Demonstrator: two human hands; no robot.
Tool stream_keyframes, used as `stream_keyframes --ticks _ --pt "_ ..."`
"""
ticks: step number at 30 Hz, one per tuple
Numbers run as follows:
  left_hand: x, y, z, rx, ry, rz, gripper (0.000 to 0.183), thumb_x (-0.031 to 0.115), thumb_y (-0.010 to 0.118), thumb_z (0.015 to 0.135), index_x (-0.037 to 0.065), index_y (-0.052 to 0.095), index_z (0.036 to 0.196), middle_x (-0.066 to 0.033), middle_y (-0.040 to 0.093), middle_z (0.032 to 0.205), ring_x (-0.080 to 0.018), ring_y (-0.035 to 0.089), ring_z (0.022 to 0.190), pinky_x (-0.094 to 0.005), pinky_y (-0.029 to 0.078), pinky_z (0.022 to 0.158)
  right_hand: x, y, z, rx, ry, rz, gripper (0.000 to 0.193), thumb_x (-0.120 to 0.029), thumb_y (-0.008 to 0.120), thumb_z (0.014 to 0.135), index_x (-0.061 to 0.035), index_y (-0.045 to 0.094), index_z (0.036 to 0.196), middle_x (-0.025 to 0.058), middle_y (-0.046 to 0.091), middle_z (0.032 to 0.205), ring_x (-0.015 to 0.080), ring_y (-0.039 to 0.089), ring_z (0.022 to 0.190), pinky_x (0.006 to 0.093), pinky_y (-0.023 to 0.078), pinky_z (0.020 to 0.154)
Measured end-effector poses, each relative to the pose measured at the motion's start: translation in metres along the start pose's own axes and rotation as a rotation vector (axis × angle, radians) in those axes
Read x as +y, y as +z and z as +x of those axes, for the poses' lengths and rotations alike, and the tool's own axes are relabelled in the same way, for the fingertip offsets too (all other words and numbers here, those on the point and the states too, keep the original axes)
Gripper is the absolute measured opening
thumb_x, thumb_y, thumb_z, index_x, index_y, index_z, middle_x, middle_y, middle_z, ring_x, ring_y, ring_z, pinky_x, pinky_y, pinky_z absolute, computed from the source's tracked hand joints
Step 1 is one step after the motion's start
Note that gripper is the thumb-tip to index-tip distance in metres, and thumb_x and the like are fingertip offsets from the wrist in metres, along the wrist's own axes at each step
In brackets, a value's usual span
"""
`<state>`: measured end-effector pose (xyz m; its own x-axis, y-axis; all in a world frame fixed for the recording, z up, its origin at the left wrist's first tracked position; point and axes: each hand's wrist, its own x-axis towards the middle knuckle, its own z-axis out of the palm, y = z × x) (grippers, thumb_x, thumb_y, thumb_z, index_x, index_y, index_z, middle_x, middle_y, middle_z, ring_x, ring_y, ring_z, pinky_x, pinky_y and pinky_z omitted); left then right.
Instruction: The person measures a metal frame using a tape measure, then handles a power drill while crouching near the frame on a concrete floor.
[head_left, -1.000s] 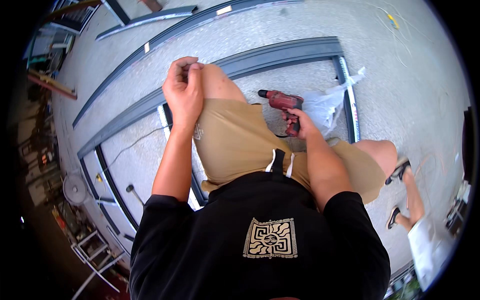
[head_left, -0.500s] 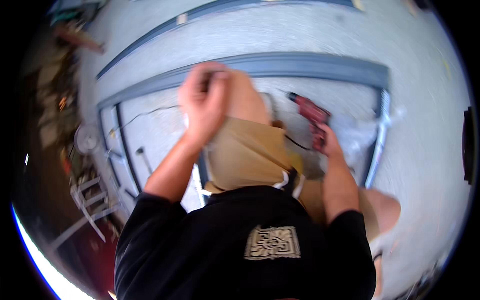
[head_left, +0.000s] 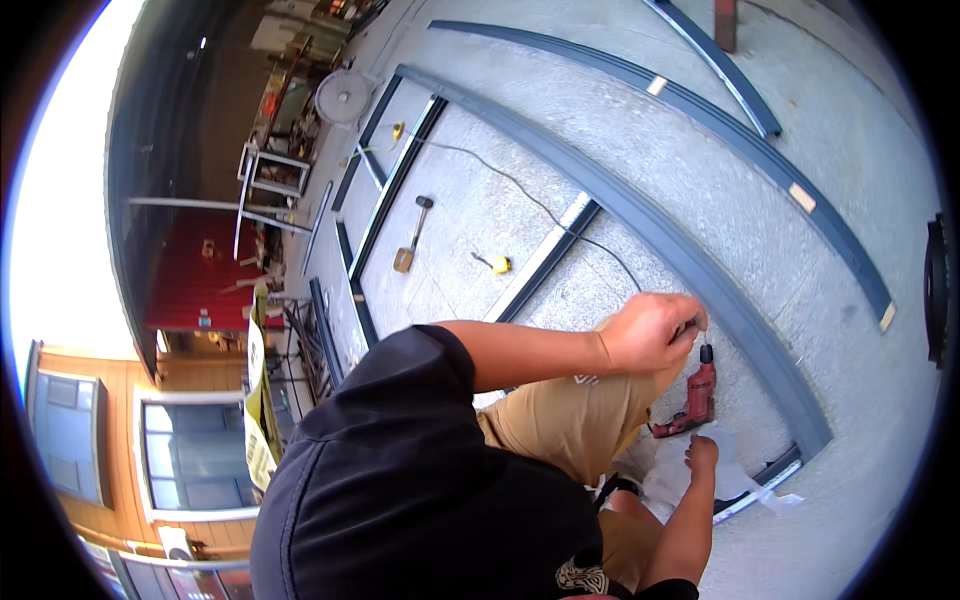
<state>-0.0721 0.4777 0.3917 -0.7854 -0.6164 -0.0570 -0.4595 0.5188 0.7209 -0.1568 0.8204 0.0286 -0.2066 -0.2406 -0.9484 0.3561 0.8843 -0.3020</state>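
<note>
My left hand (head_left: pixel 655 332) is closed in a fist beside my bent knee, its fingertips curled in. Whatever lies inside that fist is hidden. Just past it a red and black power drill (head_left: pixel 699 393) rests on the floor, its bit pointing toward the metal frame (head_left: pixel 640 215). My right hand (head_left: pixel 704 453) is off the drill, a little nearer to me than its handle. Its fingers are curled over a clear plastic bag (head_left: pixel 735 470); whether they pinch anything is too small to tell.
A dark cord (head_left: pixel 520 188) crosses the floor inside the grey frame. A mallet (head_left: pixel 412 235) and a yellow tape measure (head_left: pixel 500 264) lie between the crossbars. Another long grey metal bar (head_left: pixel 745 130) lies beyond. A white stool-like frame (head_left: pixel 275 180) and clutter stand at the far left.
My right hand has let go of the drill, which now lies on the floor, and moved to the plastic bag. My view has swung left; my left fist stays by the knee.
</note>
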Motion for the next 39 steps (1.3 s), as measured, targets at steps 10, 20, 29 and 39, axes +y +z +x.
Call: stream_keyframes --ticks 10,20,29,39 --pt "-0.042 -0.071 -0.149 0.172 -0.757 -0.209 0.022 0.026 0.065 0.089 0.006 0.068 0.098 -0.0208 0.071 0.091 -0.0407 0.069 0.087 -0.0491 0.055 0.079 -0.263 -0.085 -0.204 0.02 -0.464 -0.534 0.02 -0.016 0.067 0.098 0.0022 0.07 0.106 0.0063 0.067 0.079 0.0149 0.062 0.062 0.0294 0.05 0.056" --pt "-0.042 -0.208 -0.393 0.395 -1.399 -0.393 0.032 0.033 0.062 0.089 0.014 0.078 0.11 -0.018 0.076 0.104 -0.0397 0.072 0.1 -0.0463 0.057 0.09 -0.517 -0.047 -0.316 0.013 -0.503 -1.008 0.021 -0.015 0.07 0.093 0.0028 0.071 0.105 0.01 0.07 0.08 0.0191 0.068 0.064 0.0323 0.055 0.056" --pt "0.099 -0.122 -0.632 0.513 -1.631 -0.213 0.03 0.031 0.065 0.088 0.005 0.077 0.08 -0.0147 0.076 0.08 -0.0323 0.075 0.078 -0.0469 0.058 0.075 -0.669 0.273 -0.44 -0.375 -0.922 -1.199 0.038 -0.028 0.069 0.092 0.0025 0.073 0.115 0.0185 0.077 0.09 0.0257 0.076 0.079 0.038 0.059 0.077" --pt "0.178 -0.084 -0.566 0.16 -1.44 -0.369 0.027 0.03 0.069 0.092 0.003 0.072 0.092 -0.0167 0.076 0.094 -0.0317 0.073 0.081 -0.045 0.056 0.069 -0.693 0.489 -0.576 -0.586 -1.344 -1.627 0.039 -0.032 0.069 0.092 -0.0064 0.073 0.121 0.0194 0.075 0.115 0.0381 0.07 0.108 0.0465 0.056 0.094"
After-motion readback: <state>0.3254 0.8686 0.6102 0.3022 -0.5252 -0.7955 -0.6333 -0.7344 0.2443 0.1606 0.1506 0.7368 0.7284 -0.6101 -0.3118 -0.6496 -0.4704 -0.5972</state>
